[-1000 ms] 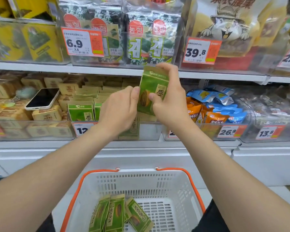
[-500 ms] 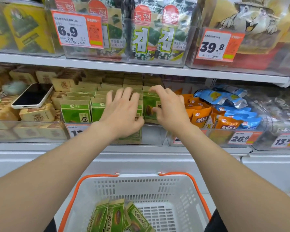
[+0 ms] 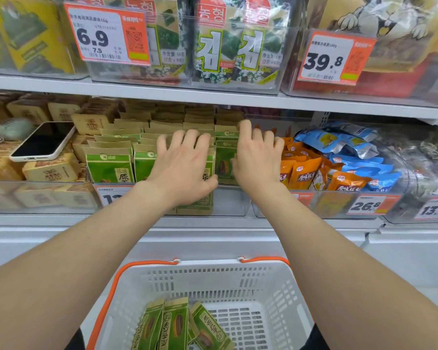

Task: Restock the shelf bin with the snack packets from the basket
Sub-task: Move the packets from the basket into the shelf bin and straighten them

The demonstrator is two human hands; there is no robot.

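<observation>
The clear shelf bin on the middle shelf holds rows of green and tan snack packets. My left hand lies on the front packets with its fingers spread and straight. My right hand is beside it at the bin's right side, fingers relaxed over the packet tops, thumb touching an upright green packet. Below, the white basket with orange handles holds three more green packets lying at its bottom left.
A phone lies on tan boxes in the bin to the left. Orange packets and blue packets fill the bin to the right. The upper shelf edge hangs just above the packets.
The green packet my right hand held up in front of the shelf has gone down into the bin. Both hands moved forward onto the packet rows, and the fingers straightened.
</observation>
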